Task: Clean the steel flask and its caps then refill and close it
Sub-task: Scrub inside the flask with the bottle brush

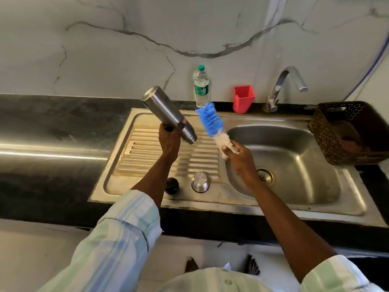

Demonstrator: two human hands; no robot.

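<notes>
My left hand (169, 138) grips the steel flask (166, 111), tilted with its open mouth down and to the right, above the drainboard. In my right hand (236, 154) is a bottle brush (211, 121) with blue bristles and a white foamy base, pointing up and left, just right of the flask's mouth and outside it. On the drainboard near the front lie a black inner cap (172, 185) and a steel outer cap (200, 182), apart from each other.
The steel sink (294, 144) with its basin and drain lies to the right, a tap (286, 85) behind it. A plastic water bottle (201, 86) and a red holder (243, 99) stand at the back wall. A dark basket (347, 133) sits at the right.
</notes>
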